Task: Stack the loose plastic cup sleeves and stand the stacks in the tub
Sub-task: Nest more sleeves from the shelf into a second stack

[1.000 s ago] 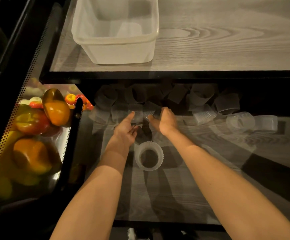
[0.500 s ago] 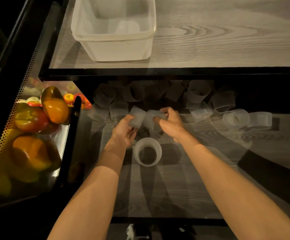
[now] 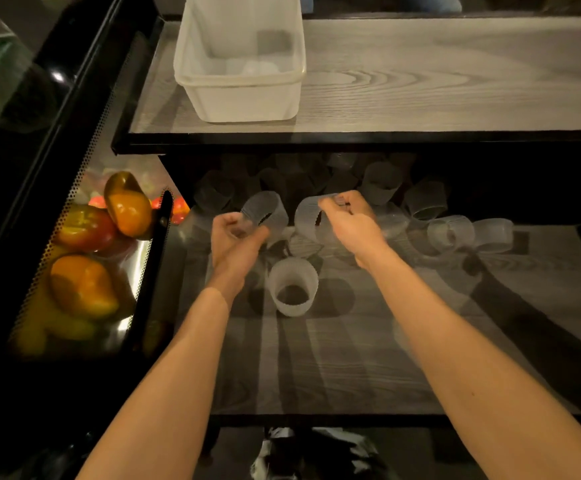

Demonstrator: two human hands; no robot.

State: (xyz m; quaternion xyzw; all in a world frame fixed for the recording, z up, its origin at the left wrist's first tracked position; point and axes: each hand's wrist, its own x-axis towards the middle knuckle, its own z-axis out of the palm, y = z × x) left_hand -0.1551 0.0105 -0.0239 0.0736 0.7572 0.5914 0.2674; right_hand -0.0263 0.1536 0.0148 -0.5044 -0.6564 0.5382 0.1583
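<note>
My left hand (image 3: 235, 242) pinches one ribbed translucent cup sleeve (image 3: 264, 211) and holds it just above the lower shelf. My right hand (image 3: 349, 225) pinches a second sleeve (image 3: 308, 218) by its rim, a little to the right of the first; the two are close but apart. An upright sleeve stack (image 3: 292, 287) stands on the shelf between my wrists. Several loose sleeves (image 3: 382, 183) lie in the dark at the back of the shelf, and others (image 3: 451, 232) lie to the right. The translucent tub (image 3: 238, 84) sits on the upper shelf.
The upper wood-grain shelf (image 3: 455, 81) overhangs the back of the lower shelf (image 3: 351, 358). At the left, behind a perforated metal wall (image 3: 64, 237), lie orange and red peppers (image 3: 84, 292). A black upright bar (image 3: 157, 258) borders the shelf's left side.
Both hands reached into the pile, each took hold of a sleeve and lifted it. The sleeves now sit higher and slightly further apart than half a second ago.
</note>
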